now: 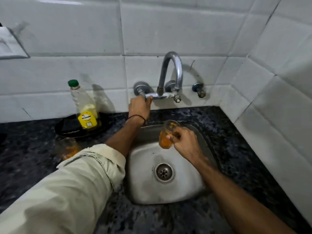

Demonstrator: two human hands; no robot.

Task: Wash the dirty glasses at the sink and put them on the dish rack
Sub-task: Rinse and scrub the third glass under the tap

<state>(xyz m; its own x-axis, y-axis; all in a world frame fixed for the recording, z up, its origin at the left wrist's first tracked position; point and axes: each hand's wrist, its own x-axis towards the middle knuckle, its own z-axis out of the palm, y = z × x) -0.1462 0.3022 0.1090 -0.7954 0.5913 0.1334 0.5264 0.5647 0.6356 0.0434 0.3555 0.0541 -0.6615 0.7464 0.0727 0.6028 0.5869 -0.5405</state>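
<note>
From my end, the left hand [139,108] was clamped on the tap handle [143,94], fingers curled right over it, up against the tiled wall. Meanwhile the right hand [184,141] was wrapped around a dirty glass [166,139] with orange gunk smeared all over it.

That glass was tilted a bit, rim leaning away from the grip toward the spout [172,68]. It hung over the back part of the sink [185,188], and the drain [164,172] sat below the grip, closer to me.

A second glass [67,147], just as orange, stood on the counter [236,141] left of the left forearm, half hidden behind the rolled sleeve [76,183]. Off to the left of the tap grip, a soap bottle [87,107] with a green cap stood upright on a black plate [67,128]. Couldn't tell if water was running.
</note>
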